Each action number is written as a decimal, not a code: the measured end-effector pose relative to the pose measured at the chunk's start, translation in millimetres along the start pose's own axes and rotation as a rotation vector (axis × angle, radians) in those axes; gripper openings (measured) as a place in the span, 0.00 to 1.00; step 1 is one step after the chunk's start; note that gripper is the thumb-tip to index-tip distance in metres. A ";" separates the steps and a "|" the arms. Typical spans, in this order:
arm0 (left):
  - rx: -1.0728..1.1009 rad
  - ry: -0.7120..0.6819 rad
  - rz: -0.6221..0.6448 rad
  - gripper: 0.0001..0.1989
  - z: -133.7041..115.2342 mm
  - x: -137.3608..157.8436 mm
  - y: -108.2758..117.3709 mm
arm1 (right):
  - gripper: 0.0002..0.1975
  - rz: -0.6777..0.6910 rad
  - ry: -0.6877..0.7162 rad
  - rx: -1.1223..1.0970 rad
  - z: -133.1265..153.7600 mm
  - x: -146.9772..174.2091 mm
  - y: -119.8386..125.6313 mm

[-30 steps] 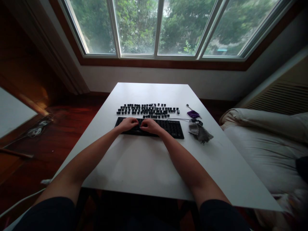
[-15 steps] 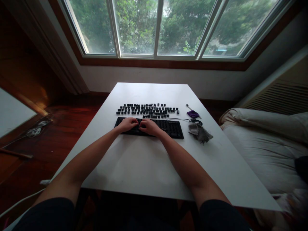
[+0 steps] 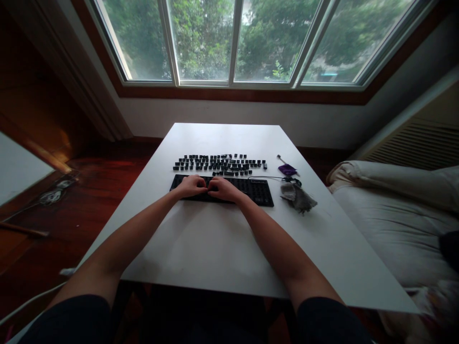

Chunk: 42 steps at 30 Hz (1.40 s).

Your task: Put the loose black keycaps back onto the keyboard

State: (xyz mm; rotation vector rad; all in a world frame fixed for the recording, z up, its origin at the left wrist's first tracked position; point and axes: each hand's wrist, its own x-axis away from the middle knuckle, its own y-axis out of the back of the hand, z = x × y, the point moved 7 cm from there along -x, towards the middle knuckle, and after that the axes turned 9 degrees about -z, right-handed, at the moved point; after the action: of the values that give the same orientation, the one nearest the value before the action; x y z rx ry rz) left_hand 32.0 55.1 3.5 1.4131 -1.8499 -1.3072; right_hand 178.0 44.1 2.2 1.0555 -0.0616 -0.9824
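Note:
A black keyboard point(image 3: 260, 192) lies on the white table point(image 3: 201, 243), its cable running off to the right. Over its left half, my left hand point(image 3: 192, 186) is closed with curled fingers. Close beside it, fingertips almost meeting, my right hand point(image 3: 223, 189) is closed too, above the keyboard's middle. Whatever the fingers hold, if anything, is hidden or too small to make out. Just behind the keyboard, loose black keycaps point(image 3: 215, 162) stand in uneven rows.
Right of the keyboard lie a crumpled grey cloth point(image 3: 298, 198), a coiled black cable point(image 3: 292, 181), a purple cloth point(image 3: 287, 169) and a small brush-like tool point(image 3: 281, 158). A pale couch point(image 3: 376, 220) stands at the right. Windows point(image 3: 201, 43) rise behind the table.
My hands stay over the same part of the keyboard, with only a slight shift of the fingers. Everything else on the table lies as before.

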 end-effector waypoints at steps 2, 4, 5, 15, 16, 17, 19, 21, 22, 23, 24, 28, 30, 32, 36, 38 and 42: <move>-0.016 0.005 0.012 0.15 0.6 -1.0 -1.5 | 0.04 0.005 0.002 -0.044 -2.0 -0.1 1.8; -0.025 0.008 0.028 0.14 -0.1 -2.1 -3.2 | 0.04 -0.011 -0.015 -0.086 -5.7 -0.3 4.1; -0.032 0.015 0.030 0.14 -0.5 -2.6 -3.9 | 0.05 -0.026 -0.033 -0.104 -8.4 -0.5 5.2; -0.094 0.058 -0.053 0.17 -3.2 0.1 -7.3 | 0.08 -0.278 -0.256 -0.209 -45.3 0.2 16.6; -0.105 0.063 -0.059 0.17 -3.8 1.2 -7.6 | 0.08 -0.294 -0.270 -0.216 -48.6 0.3 16.8; -0.119 0.064 -0.068 0.16 -4.9 2.4 -7.7 | 0.08 -0.304 -0.280 -0.221 -51.4 0.4 16.8; -0.142 0.062 -0.086 0.15 -7.7 4.8 -7.9 | 0.09 -0.325 -0.295 -0.228 -56.1 0.7 17.2; -0.148 0.070 -0.098 0.13 -9.8 7.6 -8.3 | 0.09 -0.356 -0.323 -0.215 -60.5 2.0 19.6; -0.142 0.079 -0.106 0.13 -10.3 9.1 -8.3 | 0.09 -0.374 -0.342 -0.197 -62.3 2.9 21.6; -0.131 0.091 -0.118 0.12 -10.5 11.0 -8.1 | 0.09 -0.394 -0.360 -0.172 -63.4 3.9 24.0; -0.120 0.098 -0.134 0.12 -11.0 13.1 -7.6 | 0.09 -0.410 -0.373 -0.141 -63.8 4.6 26.5; -0.104 0.045 -0.241 0.11 -17.2 24.2 -1.4 | 0.08 -0.418 -0.376 -0.012 -58.1 1.1 32.2; -0.105 -0.012 -0.261 0.12 -21.8 30.1 1.2 | 0.06 -0.389 -0.362 0.078 -54.6 -5.1 31.3; -0.108 -0.060 -0.252 0.13 -25.2 34.8 3.4 | 0.06 -0.362 -0.333 0.198 -51.8 -13.8 29.8; -0.109 -0.148 -0.197 0.17 -29.1 39.6 6.2 | 0.07 -0.285 -0.237 0.394 -49.9 -34.3 24.0; -0.107 -0.184 -0.171 0.19 -29.2 40.5 6.1 | 0.08 -0.224 -0.198 0.443 -51.9 -43.9 20.6; -0.115 -0.227 -0.163 0.19 -27.3 40.9 4.8 | 0.10 -0.126 -0.181 0.467 -60.2 -60.1 18.7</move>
State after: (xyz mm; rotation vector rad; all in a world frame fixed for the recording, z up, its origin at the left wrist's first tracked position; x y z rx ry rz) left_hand 36.9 6.7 12.6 1.4288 -1.7956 -1.6890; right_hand 183.2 130.8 7.8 1.4049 -0.3923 -1.2093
